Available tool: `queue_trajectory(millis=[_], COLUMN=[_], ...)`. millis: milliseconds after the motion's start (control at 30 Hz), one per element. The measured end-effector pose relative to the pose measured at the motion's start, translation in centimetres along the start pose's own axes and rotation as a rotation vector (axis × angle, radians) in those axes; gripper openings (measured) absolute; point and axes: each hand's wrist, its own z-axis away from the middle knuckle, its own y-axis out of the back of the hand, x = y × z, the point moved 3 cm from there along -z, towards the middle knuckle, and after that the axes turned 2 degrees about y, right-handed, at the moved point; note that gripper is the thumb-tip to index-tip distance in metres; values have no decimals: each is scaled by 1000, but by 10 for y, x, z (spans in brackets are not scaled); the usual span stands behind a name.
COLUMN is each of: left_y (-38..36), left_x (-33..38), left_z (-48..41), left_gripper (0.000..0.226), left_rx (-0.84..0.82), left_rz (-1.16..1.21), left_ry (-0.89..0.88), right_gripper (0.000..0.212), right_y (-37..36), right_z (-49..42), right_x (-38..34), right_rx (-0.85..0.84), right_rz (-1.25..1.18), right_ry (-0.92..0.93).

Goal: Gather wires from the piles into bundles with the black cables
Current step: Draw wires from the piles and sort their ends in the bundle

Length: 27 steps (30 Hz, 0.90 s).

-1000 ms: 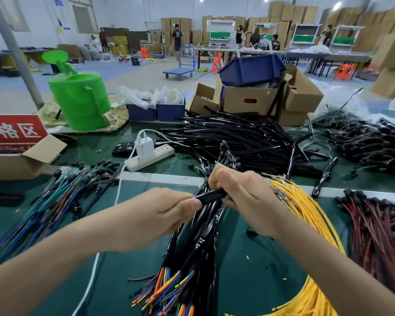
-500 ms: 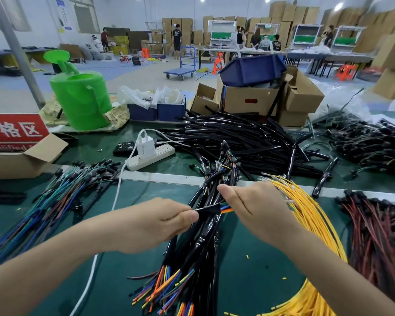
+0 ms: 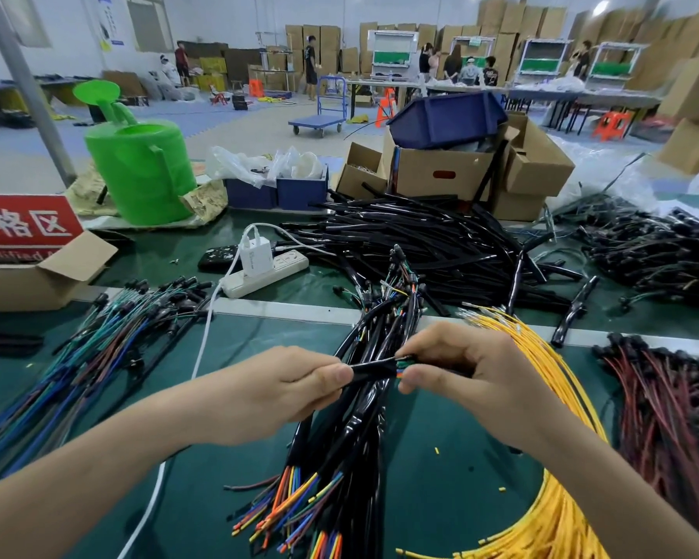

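Head view. Left hand (image 3: 283, 391) pinches the end of a black cable (image 3: 370, 369), thumb and fingers clamped on it. Right hand (image 3: 473, 381) pinches a few coloured wires (image 3: 405, 363) right at the cable's mouth, fingertips closed on them. Both are held up over the middle of the tabletop (image 3: 440, 457), above the heap of finished bundles (image 3: 352, 445) that runs toward the near edge.

Likely step: threading wires into the black cable.

Risks:
- The wire ends look uneven, so one may catch on the mouth and fold back if pushed hard.
- A loose pinch would let the wires slip out.
- The right wrist sits just beside the yellow wires (image 3: 557, 397). Pulling back could drag them.
- The white cord (image 3: 202, 349) runs under the left forearm from the power strip (image 3: 265, 272) and could snag.

Room:
- There is bare mat between the bundles and the yellow wires, toward the near edge.
- The left side holds the blue-green wire pile (image 3: 97, 357).
- The right edge holds the red wire pile (image 3: 662, 397).
- The far side is crowded with the loose black cable pile (image 3: 420, 244), so reaching there means going over the bundles.
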Motion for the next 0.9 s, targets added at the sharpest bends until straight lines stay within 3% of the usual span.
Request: queue_trajectory(millis=[167, 433, 767, 900], left_y=[-4, -7, -23, -28], left_x=[2, 9, 15, 12], left_z=[2, 1, -7, -6], left_gripper=[41, 39, 37, 33], left_rx=[-57, -130, -310, -296], left_rz=[21, 78, 616, 633], left_ry=[9, 48, 128, 121], right_gripper=[9, 6, 3, 5], right_y=[0, -6, -14, -10], right_z=[2, 7, 5, 10], right_x=[-6, -12, -26, -25], right_rx=[-22, 12, -39, -52], right_rz=[134, 156, 224, 166], right_ry=[19, 57, 142, 106])
